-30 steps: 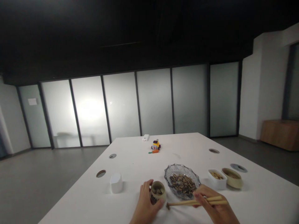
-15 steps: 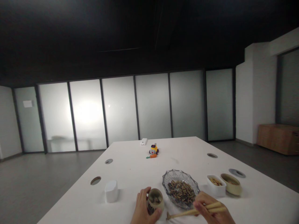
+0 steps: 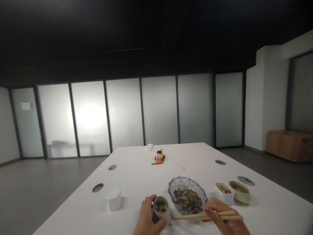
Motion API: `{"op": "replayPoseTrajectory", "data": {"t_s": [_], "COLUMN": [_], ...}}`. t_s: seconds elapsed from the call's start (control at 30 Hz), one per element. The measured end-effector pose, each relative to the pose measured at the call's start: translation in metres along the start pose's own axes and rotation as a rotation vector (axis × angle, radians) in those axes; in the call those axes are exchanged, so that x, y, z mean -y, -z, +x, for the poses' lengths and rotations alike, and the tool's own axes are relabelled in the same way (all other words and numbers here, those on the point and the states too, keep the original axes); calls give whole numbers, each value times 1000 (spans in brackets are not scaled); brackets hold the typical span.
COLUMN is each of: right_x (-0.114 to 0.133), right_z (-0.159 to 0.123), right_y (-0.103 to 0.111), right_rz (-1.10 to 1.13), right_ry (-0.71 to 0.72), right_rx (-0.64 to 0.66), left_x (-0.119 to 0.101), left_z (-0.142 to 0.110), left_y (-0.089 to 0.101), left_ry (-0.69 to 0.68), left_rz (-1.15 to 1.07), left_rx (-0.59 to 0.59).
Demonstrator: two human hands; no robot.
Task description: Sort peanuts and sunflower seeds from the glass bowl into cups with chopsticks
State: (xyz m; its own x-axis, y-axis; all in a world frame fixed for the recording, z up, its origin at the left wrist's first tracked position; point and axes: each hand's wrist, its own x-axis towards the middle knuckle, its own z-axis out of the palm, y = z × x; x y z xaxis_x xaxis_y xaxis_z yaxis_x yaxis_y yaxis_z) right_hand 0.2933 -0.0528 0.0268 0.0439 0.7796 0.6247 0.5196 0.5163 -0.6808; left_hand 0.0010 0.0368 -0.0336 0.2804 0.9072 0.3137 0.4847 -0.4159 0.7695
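My left hand (image 3: 148,215) is wrapped around a small olive-coloured cup (image 3: 161,203), which holds some dark seeds. In my right hand (image 3: 223,213) is a pair of wooden chopsticks (image 3: 189,216), pointing left. Their tips are at the right side of the cup, below its rim; whether a seed is between them I cannot tell. Just beyond the chopsticks stands a scalloped clear glass bowl (image 3: 172,187) with a heap of striped brown seeds (image 3: 188,199), apparently sunflower seeds.
Right of the glass bowl are a white dish (image 3: 227,198) of pale nuts or seeds and an olive bowl (image 3: 244,197). A white container (image 3: 114,199) stands at left. Farther off lie a toy carrot (image 3: 158,162), a yellow toy vehicle (image 3: 159,155) and a white device (image 3: 149,147). The white table (image 3: 137,176) has round holes.
The chopstick tips have risen slightly and moved left, close against the cup. My left hand still holds the cup. The whole view has shifted a little.
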Motion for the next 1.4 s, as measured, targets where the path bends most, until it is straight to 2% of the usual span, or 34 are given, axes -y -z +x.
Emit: {"op": "replayPoseTrajectory", "data": {"t_s": [0.17,0.3,0.37,0.47,0.53,0.7,0.77,0.9,1.1,1.4], "right_x": [-29,-31,-20,-1,5,-10,-20,-29,-17,-15], "right_z": [3,4,3,0,0,4,6,6,6,3], "right_y": [10,2,-8,-20,-23,-8,0,4,0,-9], "right_rz": [265,336,267,113,61,-51,-128,-195,-187,-126], "right_ry": [-165,-110,-57,20,37,38,38,44,67,99], "right_rx": [-159,-295,-287,-176,-158,-403,-448,-388,-312,-230], "left_x": [4,5,2,-4,-8,-10,-11,-17,-32,-35], "left_z": [1,2,2,1,0,-2,-3,-6,-11,-11], "left_y": [-2,-2,-1,0,1,1,1,2,9,12], "left_ry": [-27,-51,-63,-72,-59,-54,-62,-31,-11,-46], "left_rz": [-2,-13,-21,-38,-50,-72,-80,-94,-111,-105], "left_rx": [9,59,92,128,136,127,116,104,75,70]}}
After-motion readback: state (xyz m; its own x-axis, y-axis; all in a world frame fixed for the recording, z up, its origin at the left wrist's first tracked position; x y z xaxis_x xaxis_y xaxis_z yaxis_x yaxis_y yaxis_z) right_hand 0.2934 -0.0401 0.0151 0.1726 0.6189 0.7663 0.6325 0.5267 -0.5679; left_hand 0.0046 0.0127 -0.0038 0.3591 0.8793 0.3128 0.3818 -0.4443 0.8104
